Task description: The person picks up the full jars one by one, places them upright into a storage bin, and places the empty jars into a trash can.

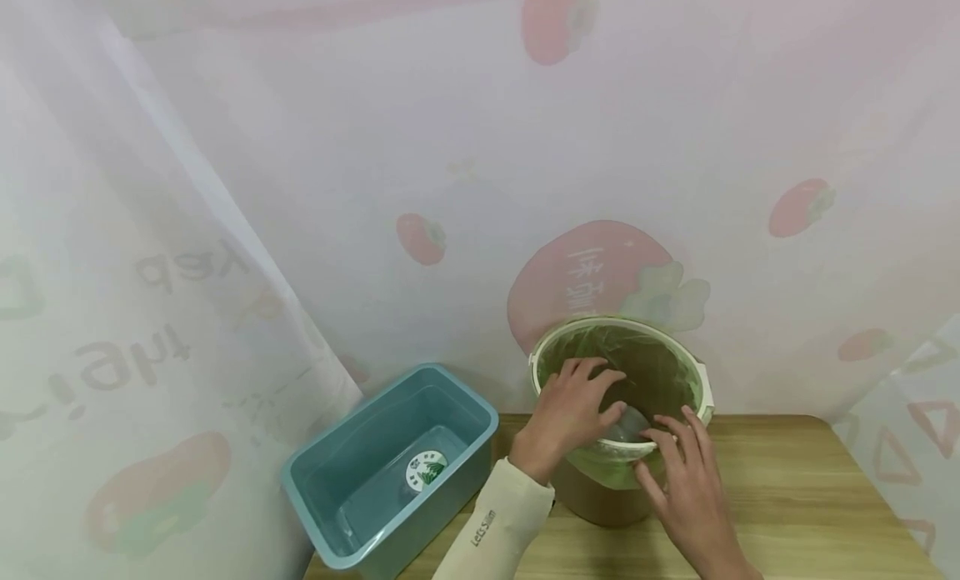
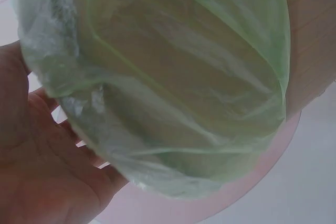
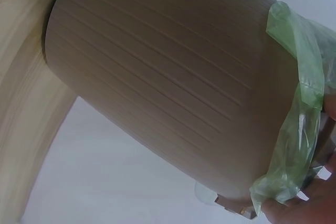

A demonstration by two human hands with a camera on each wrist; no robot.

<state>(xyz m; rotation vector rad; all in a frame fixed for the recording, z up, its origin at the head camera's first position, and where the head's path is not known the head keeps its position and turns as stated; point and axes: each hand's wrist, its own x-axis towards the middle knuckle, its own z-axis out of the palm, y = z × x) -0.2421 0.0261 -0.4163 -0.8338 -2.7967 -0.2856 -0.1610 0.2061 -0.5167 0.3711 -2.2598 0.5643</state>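
Note:
A brown trash bin [image 1: 603, 501] with a pale rim ring [image 1: 705, 388] stands on the wooden table. It is lined with a thin green plastic bag [image 1: 611, 472], whose edge folds down outside the rim. My left hand [image 1: 566, 405] reaches over the near left rim, fingers spread and slightly bent above the opening. In the left wrist view its palm [image 2: 47, 171] faces the bag's edge. At the near right rim, my right hand [image 1: 690, 488] has its fingertips by the ring and its thumb low against the bag. The right wrist view shows fingertips at the bag's hem [image 3: 294, 166].
A blue-green rectangular tub [image 1: 375, 463] with a round label [image 1: 427, 472] inside stands left of the bin. The wooden table [image 1: 810, 497] extends to the right. White cloth [image 1: 337, 147] printed with strawberries hangs behind and along the left.

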